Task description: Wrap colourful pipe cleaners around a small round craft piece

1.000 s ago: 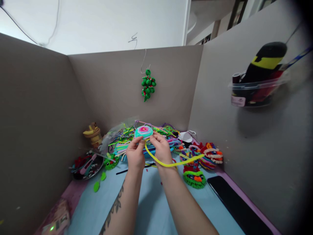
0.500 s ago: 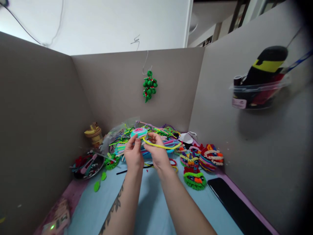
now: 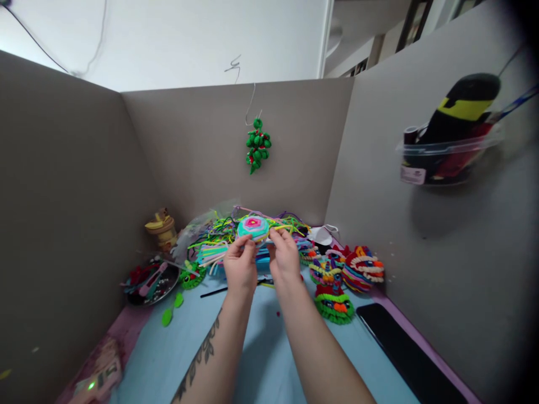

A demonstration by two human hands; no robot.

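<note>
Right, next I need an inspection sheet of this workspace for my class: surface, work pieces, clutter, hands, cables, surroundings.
Surface: pale blue covering, purple at its sides.
Work pieces: round pink-and-turquoise piece, held up; yellow strip at its edge.
Clutter: multicoloured strips heaped behind; dark bowl of bits, left; fuzzy green figure and black slab, right.
Hands: left hand grips the round piece; right hand pinches the strip.
Cables: thin lines, upper left, probably cables.
Surroundings: grey partitions; hanging green ornament.

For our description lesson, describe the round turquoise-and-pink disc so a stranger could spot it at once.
Find the flat grey back panel, then the heap of thin multicoloured strips below. In front, the bare left hand holds the round turquoise-and-pink disc, set apart from the strips by concentric rings.
</note>
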